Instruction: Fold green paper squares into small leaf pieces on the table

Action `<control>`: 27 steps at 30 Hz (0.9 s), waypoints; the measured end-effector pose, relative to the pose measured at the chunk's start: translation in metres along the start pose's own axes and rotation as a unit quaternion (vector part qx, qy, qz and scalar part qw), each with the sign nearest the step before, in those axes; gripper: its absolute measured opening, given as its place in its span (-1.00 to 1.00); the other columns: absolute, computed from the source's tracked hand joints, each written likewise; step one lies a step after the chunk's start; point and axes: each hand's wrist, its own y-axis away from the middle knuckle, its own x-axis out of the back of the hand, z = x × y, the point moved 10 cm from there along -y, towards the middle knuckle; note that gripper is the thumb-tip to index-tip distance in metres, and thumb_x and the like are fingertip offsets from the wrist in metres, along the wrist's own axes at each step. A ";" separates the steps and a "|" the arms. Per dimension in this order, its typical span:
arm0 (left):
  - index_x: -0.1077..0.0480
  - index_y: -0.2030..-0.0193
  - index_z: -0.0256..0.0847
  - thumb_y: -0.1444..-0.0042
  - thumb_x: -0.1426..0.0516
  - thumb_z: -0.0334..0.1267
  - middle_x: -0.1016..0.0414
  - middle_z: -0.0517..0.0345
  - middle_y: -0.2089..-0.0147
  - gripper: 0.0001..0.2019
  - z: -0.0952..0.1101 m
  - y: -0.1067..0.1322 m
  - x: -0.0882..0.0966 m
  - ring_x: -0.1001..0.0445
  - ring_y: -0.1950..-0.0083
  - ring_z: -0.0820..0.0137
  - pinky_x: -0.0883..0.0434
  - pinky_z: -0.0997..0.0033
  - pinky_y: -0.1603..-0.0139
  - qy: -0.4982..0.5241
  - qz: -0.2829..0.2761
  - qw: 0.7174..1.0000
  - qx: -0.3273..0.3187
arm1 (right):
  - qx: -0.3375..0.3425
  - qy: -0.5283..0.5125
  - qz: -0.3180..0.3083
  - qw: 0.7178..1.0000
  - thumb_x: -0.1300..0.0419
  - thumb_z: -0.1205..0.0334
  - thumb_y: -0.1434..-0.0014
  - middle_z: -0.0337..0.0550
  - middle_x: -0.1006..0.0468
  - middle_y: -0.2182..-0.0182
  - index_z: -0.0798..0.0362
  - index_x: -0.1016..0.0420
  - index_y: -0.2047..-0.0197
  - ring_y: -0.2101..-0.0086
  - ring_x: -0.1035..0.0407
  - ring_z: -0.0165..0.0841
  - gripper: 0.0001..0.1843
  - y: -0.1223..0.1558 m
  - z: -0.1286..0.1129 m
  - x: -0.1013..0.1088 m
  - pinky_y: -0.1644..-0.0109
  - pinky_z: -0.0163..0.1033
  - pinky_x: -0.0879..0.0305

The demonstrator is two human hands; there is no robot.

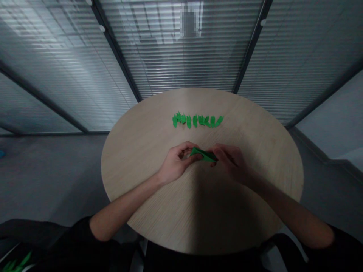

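Between my two hands, a little above the round table [136,151], is a folded piece of green paper [205,155]. My left hand [178,160] pinches its left end, with the thumb lying along the near side. At the right end, the fingers of my right hand [231,160] close on the same paper and partly cover it. Beyond my hands, several small green leaf-shaped pieces [195,121] lie in a row on the tabletop, some of them overlapping.
Glass partitions with blinds [184,68] stand behind the table's far edge. At the lower left, more green pieces [17,264] show beside dark cloth. A small blue object [2,153] lies on the floor at far left.
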 end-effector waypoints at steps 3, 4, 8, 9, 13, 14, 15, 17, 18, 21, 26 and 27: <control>-0.49 0.21 -0.20 -0.18 -0.34 -0.23 -0.59 0.16 0.28 -0.85 0.004 0.001 0.004 -0.58 0.24 0.39 -0.55 0.38 0.12 -0.015 0.022 0.999 -0.023 | 0.015 -0.005 0.005 1.000 -0.22 -0.05 -0.38 -0.19 -0.60 0.40 0.05 -0.62 0.14 0.43 -0.51 -0.40 -0.67 0.000 -0.003 0.000 0.35 -0.33 -0.42; -0.49 0.21 -0.20 -0.19 -0.33 -0.25 -0.59 0.16 0.27 -0.87 0.007 0.002 0.005 -0.57 0.23 0.40 -0.53 0.38 0.11 -0.028 0.030 0.999 -0.034 | 0.018 0.009 0.012 1.000 -0.31 -0.02 -0.31 -0.19 -0.61 0.39 0.05 -0.62 0.15 0.41 -0.51 -0.38 -0.72 0.000 -0.004 0.001 0.31 -0.31 -0.45; -0.51 0.18 -0.20 -0.21 -0.32 -0.28 -0.57 0.14 0.23 -0.90 0.016 0.006 0.008 -0.55 0.17 0.40 -0.50 0.39 0.07 -0.083 0.046 0.992 -0.077 | 0.020 0.041 0.027 0.999 -0.32 0.14 -0.28 -0.21 -0.62 0.43 0.03 -0.61 0.27 0.43 -0.52 -0.38 -0.85 0.000 -0.004 -0.001 0.30 -0.30 -0.46; -0.51 0.17 -0.20 -0.21 -0.32 -0.28 -0.57 0.14 0.22 -0.89 0.016 0.007 0.007 -0.55 0.17 0.40 -0.50 0.39 0.07 -0.091 0.044 0.991 -0.082 | 0.019 0.041 0.031 0.999 -0.31 0.16 -0.28 -0.22 -0.62 0.44 0.02 -0.62 0.28 0.44 -0.52 -0.38 -0.85 0.000 -0.004 -0.001 0.32 -0.30 -0.45; -0.52 0.14 -0.20 -0.20 -0.33 -0.27 -0.60 0.12 0.20 -0.87 0.016 0.006 0.006 -0.58 0.15 0.37 -0.50 0.38 0.06 -0.100 0.032 0.991 -0.079 | 0.006 0.040 0.034 0.999 -0.32 0.12 -0.28 -0.22 -0.64 0.46 0.01 -0.64 0.30 0.45 -0.53 -0.37 -0.83 0.000 -0.002 0.000 0.35 -0.29 -0.44; -0.52 0.13 -0.20 -0.20 -0.33 -0.27 -0.60 0.12 0.20 -0.86 0.015 0.005 0.006 -0.58 0.15 0.37 -0.51 0.37 0.06 -0.099 0.030 0.992 -0.074 | 0.003 0.037 0.033 0.999 -0.32 0.10 -0.28 -0.21 -0.64 0.47 0.01 -0.65 0.30 0.46 -0.53 -0.36 -0.81 0.000 -0.002 0.000 0.36 -0.29 -0.45; -0.52 0.13 -0.21 -0.20 -0.33 -0.26 -0.61 0.11 0.20 -0.85 0.014 0.005 0.006 -0.58 0.15 0.36 -0.51 0.37 0.07 -0.098 0.028 0.992 -0.069 | 0.001 0.033 0.033 0.999 -0.32 0.08 -0.28 -0.21 -0.64 0.47 0.01 -0.65 0.30 0.45 -0.53 -0.35 -0.80 0.000 -0.002 0.000 0.35 -0.28 -0.45; -0.53 0.15 -0.22 -0.21 -0.32 -0.24 -0.61 0.10 0.22 -0.86 0.013 0.004 0.005 -0.58 0.18 0.35 -0.51 0.36 0.10 -0.102 0.022 0.993 -0.057 | -0.002 0.022 0.033 0.999 -0.33 0.05 -0.28 -0.20 -0.65 0.46 0.00 -0.67 0.30 0.44 -0.54 -0.34 -0.78 -0.001 -0.002 0.001 0.35 -0.27 -0.47; -0.54 0.17 -0.22 -0.22 -0.32 -0.23 -0.61 0.09 0.23 -0.87 0.013 0.004 0.004 -0.57 0.19 0.35 -0.51 0.36 0.11 -0.109 0.017 0.992 -0.056 | -0.003 0.018 0.033 0.999 -0.33 0.03 -0.28 -0.20 -0.65 0.47 0.00 -0.67 0.30 0.44 -0.54 -0.34 -0.77 -0.001 -0.002 0.001 0.35 -0.27 -0.47; -0.56 0.21 -0.21 -0.25 -0.29 -0.21 -0.59 0.09 0.27 -0.88 0.017 0.004 0.003 -0.55 0.21 0.34 -0.50 0.33 0.12 -0.134 0.011 0.989 -0.065 | -0.008 0.016 0.031 0.999 -0.33 0.01 -0.28 -0.20 -0.64 0.48 0.00 -0.68 0.32 0.46 -0.52 -0.34 -0.75 -0.001 0.000 0.000 0.38 -0.27 -0.46; -0.56 0.20 -0.20 -0.26 -0.28 -0.24 -0.59 0.09 0.24 -0.91 0.024 0.004 0.007 -0.56 0.18 0.33 -0.48 0.32 0.09 -0.148 0.031 0.984 -0.089 | 0.002 -0.005 0.035 0.999 -0.34 0.12 -0.27 -0.19 -0.68 0.42 0.02 -0.70 0.23 0.44 -0.55 -0.37 -0.83 -0.001 -0.003 0.003 0.34 -0.30 -0.48; -0.56 0.20 -0.20 -0.26 -0.28 -0.24 -0.59 0.10 0.24 -0.91 0.024 0.004 0.007 -0.56 0.18 0.33 -0.48 0.31 0.09 -0.150 0.036 0.984 -0.092 | 0.001 -0.008 0.038 0.999 -0.33 0.12 -0.27 -0.19 -0.69 0.41 0.02 -0.70 0.22 0.44 -0.55 -0.37 -0.83 -0.001 -0.003 0.004 0.34 -0.31 -0.48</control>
